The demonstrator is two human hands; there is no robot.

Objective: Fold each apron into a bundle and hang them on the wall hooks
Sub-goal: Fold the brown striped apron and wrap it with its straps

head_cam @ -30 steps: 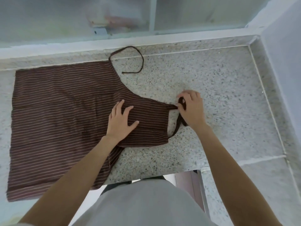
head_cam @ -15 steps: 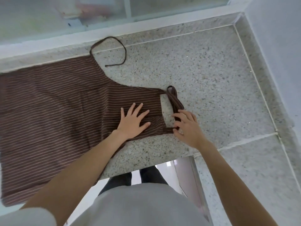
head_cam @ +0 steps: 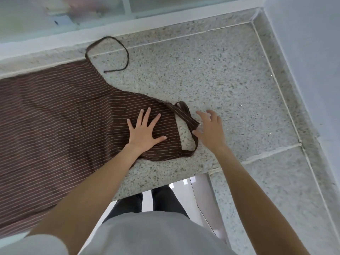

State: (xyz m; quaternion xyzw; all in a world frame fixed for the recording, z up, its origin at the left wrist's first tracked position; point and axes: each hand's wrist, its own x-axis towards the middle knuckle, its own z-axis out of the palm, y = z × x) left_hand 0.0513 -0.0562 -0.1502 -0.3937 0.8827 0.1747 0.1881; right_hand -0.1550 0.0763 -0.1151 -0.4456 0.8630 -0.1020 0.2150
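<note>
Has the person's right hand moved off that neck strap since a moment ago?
Yes. The right hand has let go of the neck strap and now spreads open just right of it over the bare counter, while the left hand presses the apron.

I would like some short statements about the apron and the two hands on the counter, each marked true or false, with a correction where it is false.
1. The left hand lies flat with spread fingers on the bib of the striped apron. True.
2. The right hand grips the neck strap tightly. False: its fingers are spread and loose beside the strap, and it holds nothing.
3. The apron is already folded into a bundle. False: it lies spread out flat on the speckled counter.
4. A thin waist tie lies in a curve on the counter beyond the apron. True.
5. The apron hangs on a wall hook. False: it lies on the counter, and no hook is in view.
</note>
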